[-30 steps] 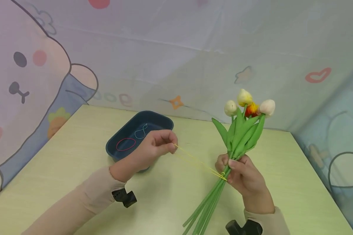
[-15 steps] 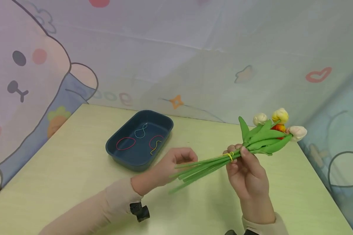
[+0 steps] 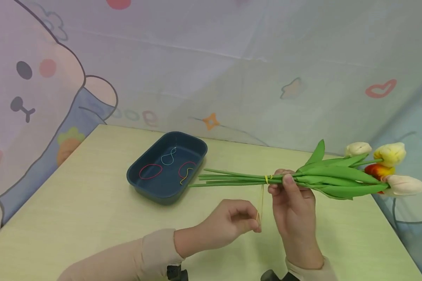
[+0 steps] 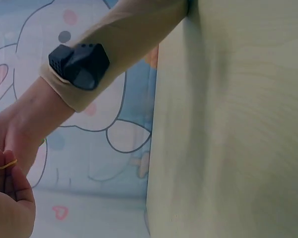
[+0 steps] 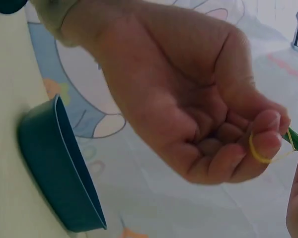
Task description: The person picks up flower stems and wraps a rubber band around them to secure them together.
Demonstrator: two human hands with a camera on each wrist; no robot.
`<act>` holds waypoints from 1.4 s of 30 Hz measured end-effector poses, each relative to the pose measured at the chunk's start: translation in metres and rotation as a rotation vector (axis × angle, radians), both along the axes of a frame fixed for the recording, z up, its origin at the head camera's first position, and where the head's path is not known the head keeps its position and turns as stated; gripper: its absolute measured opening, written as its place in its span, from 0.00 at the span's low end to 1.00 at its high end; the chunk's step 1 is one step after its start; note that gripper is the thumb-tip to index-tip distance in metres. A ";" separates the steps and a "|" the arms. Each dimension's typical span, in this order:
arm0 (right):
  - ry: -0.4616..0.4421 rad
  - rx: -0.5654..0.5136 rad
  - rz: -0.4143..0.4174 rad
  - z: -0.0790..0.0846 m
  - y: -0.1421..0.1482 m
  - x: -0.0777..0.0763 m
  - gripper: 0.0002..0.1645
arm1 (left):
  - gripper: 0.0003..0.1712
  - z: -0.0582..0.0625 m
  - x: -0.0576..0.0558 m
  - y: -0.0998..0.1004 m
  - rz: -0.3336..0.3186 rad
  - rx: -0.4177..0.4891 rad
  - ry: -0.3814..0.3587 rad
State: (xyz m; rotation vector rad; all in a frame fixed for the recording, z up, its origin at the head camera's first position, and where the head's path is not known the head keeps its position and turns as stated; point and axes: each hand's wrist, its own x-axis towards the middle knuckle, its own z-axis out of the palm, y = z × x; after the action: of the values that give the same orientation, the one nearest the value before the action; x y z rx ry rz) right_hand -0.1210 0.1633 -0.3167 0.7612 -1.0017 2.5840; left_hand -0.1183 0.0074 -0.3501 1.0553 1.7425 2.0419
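Yellow band (image 3: 266,180) round tulip stems (image 3: 253,180), right of tray (image 3: 163,188) | our left hand (image 3: 230,223) pinches band | our right hand (image 3: 295,212) grips stems

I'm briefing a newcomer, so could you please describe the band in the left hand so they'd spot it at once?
Over the pale table, the right hand holds a tulip bunch. A yellow band circles its green stems and stretches to the left hand. The others lie in the dark blue tray; this one alone joins stems and hand.
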 end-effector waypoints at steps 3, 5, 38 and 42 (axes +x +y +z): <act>0.037 0.071 -0.090 -0.003 0.001 -0.005 0.13 | 0.05 0.002 0.006 0.000 0.014 0.003 -0.022; 0.077 0.130 -0.154 -0.006 0.004 -0.010 0.12 | 0.05 0.003 0.009 0.000 0.037 -0.012 -0.018; 0.307 0.572 0.313 -0.017 0.042 -0.029 0.16 | 0.09 0.065 -0.016 -0.061 0.068 -0.261 -0.084; 0.274 0.438 0.444 -0.020 0.042 -0.028 0.21 | 0.08 0.061 -0.019 -0.061 0.068 -0.248 -0.043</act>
State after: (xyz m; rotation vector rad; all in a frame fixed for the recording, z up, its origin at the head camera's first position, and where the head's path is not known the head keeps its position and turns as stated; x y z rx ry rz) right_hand -0.1493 0.2051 -0.3369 1.5579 -1.4628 2.5125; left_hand -0.1374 -0.0535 -0.2889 0.8810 1.9708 1.8107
